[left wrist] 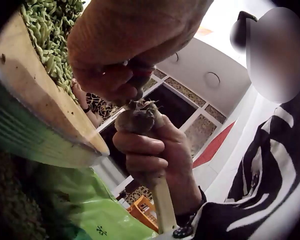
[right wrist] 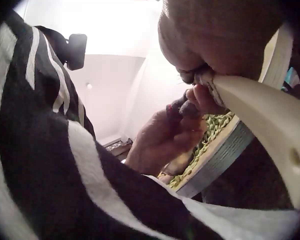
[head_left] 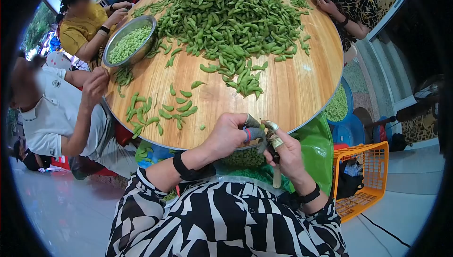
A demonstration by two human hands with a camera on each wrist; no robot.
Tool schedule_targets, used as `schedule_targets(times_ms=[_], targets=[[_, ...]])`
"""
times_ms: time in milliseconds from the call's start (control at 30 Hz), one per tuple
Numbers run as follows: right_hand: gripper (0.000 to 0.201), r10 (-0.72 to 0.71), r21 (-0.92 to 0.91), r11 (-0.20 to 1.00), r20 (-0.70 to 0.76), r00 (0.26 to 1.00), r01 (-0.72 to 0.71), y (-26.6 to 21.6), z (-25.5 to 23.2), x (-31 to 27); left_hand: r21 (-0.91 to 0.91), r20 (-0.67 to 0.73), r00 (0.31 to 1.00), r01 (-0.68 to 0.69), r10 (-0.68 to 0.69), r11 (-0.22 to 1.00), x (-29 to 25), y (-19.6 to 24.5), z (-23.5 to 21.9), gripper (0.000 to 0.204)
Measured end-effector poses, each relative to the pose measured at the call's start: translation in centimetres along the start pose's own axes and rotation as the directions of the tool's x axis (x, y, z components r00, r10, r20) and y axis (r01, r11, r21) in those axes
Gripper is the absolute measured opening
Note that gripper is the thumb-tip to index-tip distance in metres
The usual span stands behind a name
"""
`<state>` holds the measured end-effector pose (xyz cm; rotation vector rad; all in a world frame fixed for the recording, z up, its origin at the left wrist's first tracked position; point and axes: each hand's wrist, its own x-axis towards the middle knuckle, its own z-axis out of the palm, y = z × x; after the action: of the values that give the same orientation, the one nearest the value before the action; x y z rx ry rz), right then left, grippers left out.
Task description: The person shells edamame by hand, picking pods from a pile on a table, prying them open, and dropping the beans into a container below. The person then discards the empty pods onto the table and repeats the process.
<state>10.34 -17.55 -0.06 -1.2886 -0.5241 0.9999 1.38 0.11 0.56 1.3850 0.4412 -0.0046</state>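
My left hand [head_left: 223,135] is over the near edge of the table, thumb and forefinger wearing grey finger covers. Between those fingertips it pinches a small green soybean pod [head_left: 262,126], mostly hidden. Close beside it, my right hand [head_left: 289,159] has its fingers curled round a tool with a cream handle [right wrist: 262,110]; the working end is hidden by the fingers. Pale wrappings cover the right thumb and a finger, right at the left fingertips. Loose soybean pods [head_left: 179,109] lie on the round wooden table [head_left: 222,108], left of my hands.
A large heap of soybean pods [head_left: 231,18] covers the table's far half. At the left edge stands a metal bowl [head_left: 108,58] of shelled beans. Three people sit around the table. Blue basins [head_left: 348,129], an orange crate [head_left: 384,176] and green plastic sheeting [head_left: 316,148] are at right.
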Motion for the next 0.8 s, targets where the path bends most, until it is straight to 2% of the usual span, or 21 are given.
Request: schedule_targets(times_ms=[67, 200, 267, 367, 467, 600, 700, 800], targets=[[0.042, -0.027, 0.000, 1.000, 0.038, 0.999, 0.028, 0.3, 0.1, 0.0, 0.074, 0.017, 0.994, -0.113, 0.112, 0.991, 0.0, -0.3, 0.1, 0.013], [0.044, -0.035, -0.008, 0.999, 0.046, 0.998, 0.036, -0.1, 0.3, 0.1, 0.058, 0.022, 0.994, -0.109, 0.107, 0.992, -0.2, 0.0, 0.2, 0.015], [0.044, -0.052, -0.019, 0.998, 0.051, 0.997, 0.053, 0.0, 0.3, 0.1, 0.138, 0.037, 0.989, -0.146, 0.143, 0.980, -0.1, -0.3, 0.0, 0.018], [0.043, -0.072, -0.025, 0.997, 0.044, 0.996, 0.073, 0.1, 0.5, 0.1, 0.155, 0.035, 0.990, -0.140, 0.137, 0.978, -0.1, -0.7, 0.1, 0.020], [0.042, -0.069, -0.039, 0.997, 0.056, 0.996, 0.071, 0.1, 0.2, 0.3, 0.086, 0.039, 0.992, -0.122, 0.119, 0.989, 0.0, -1.3, 0.0, 0.020], [0.040, -0.061, -0.019, 0.998, 0.070, 0.996, 0.063, 0.2, 0.3, 0.2, 0.091, 0.025, 0.990, -0.138, 0.136, 0.986, -0.1, -1.4, -0.1, 0.019], [0.038, -0.118, -0.068, 0.990, 0.044, 0.992, 0.121, 1.1, -0.1, 0.4, 0.098, 0.032, 0.985, -0.171, 0.168, 0.980, -0.3, -1.1, 0.0, 0.018], [0.036, -0.149, -0.106, 0.983, 0.028, 0.988, 0.151, 1.0, -0.2, 0.4, 0.007, 0.044, 0.988, -0.148, 0.147, 0.989, -0.3, -0.9, 0.1, 0.017]])
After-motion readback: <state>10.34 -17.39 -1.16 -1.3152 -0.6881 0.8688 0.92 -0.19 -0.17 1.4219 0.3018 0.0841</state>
